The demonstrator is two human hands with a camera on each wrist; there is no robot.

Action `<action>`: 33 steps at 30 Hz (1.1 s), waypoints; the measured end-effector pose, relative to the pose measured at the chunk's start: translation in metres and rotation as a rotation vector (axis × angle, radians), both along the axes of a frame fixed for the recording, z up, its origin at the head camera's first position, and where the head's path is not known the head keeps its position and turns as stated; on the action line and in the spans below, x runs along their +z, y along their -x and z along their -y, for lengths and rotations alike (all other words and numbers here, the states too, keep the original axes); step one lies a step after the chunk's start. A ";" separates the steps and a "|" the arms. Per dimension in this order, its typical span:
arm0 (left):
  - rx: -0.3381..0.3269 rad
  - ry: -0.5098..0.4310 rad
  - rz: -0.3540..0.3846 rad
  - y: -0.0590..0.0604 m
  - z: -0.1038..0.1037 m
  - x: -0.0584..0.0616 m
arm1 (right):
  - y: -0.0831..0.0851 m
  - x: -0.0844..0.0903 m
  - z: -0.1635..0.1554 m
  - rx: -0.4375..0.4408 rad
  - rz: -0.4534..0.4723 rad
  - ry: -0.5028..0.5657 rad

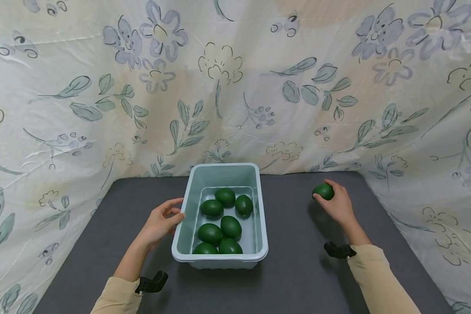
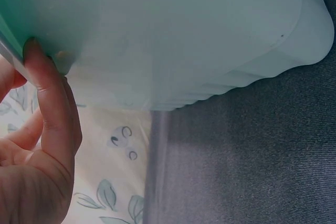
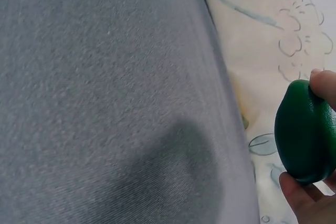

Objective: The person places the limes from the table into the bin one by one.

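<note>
Your right hand (image 1: 339, 205) pinches a green lemon-shaped fruit (image 1: 323, 191) between fingertips and thumb, held well right of the pale blue tub (image 1: 186, 226); so light a grip could let it slip and roll across the grey mat (image 1: 298, 270). Your left hand (image 1: 159, 222) rests with relaxed fingers against the tub's left wall, and a careless nudge could shift it. Seven more fruits (image 1: 230, 226) lie inside. The wrist views hide most of both hands.

- Dark green egg-shaped fruit (image 1: 323, 191), glossy, pinched between fingertips of right hand (image 1: 339, 206), lifted above grey tabletop.
- Pale blue rectangular tub (image 1: 188, 219), upright, left wall touched by left hand (image 1: 159, 223).
</note>
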State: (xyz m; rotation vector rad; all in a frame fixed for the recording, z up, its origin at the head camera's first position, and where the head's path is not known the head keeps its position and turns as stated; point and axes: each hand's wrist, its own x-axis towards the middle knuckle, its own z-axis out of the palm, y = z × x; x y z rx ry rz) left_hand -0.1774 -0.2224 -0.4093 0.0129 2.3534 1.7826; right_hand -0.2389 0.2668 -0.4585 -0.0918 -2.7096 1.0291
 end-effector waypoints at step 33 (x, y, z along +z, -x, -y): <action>-0.001 0.006 -0.008 0.000 0.001 0.000 | 0.007 0.048 0.051 0.150 -0.084 0.028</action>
